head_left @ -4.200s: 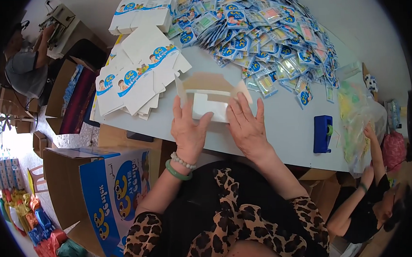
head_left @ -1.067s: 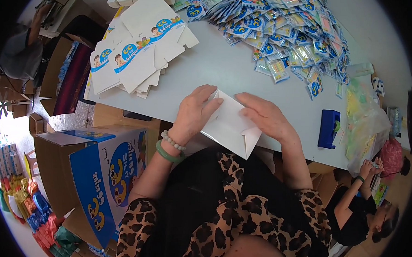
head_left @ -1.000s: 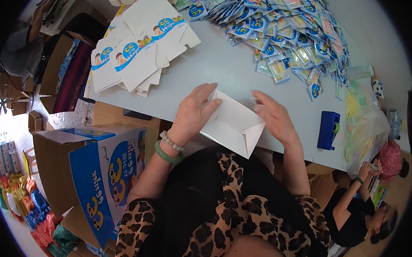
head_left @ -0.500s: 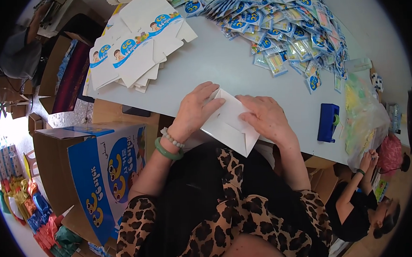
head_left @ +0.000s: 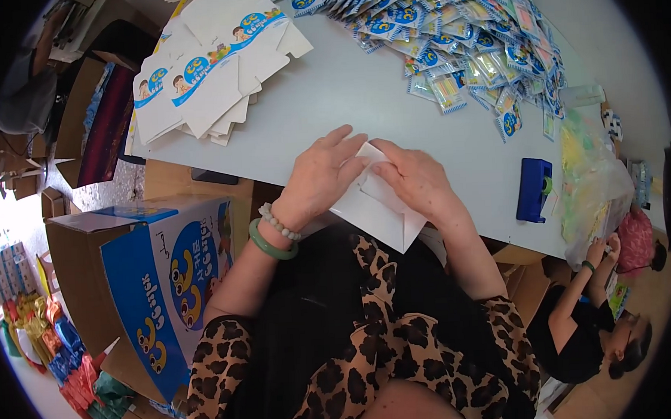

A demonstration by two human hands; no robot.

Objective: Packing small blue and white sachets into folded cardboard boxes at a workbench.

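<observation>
Close in front of my body, at the table's near edge, a small white folding carton (head_left: pixel 375 215) is held at a slant. My left hand (head_left: pixel 320 176) grips its left side, with the thumb bent over the top near the far corner. From the other side, my right hand (head_left: pixel 418 182) wraps the right edge, its thumb pressing near the same far corner. Both thumbs are close together there, and the hands hide the flaps under them. The carton's near part, with a folded seam, shows between my wrists.
Flat printed cartons (head_left: pixel 217 65) lie stacked at the far left of the table (head_left: pixel 308 98). A heap of small packets (head_left: pixel 448 47) covers the far right. At right stand a blue tape dispenser (head_left: pixel 533 189) and a plastic bag (head_left: pixel 592 176). An open cardboard box (head_left: pixel 133 293) is at left; a co-worker (head_left: pixel 580 333) sits at right.
My right hand has slid toward the carton's far corner, and its thumb now lies beside my left thumb. The view has shifted slightly.
</observation>
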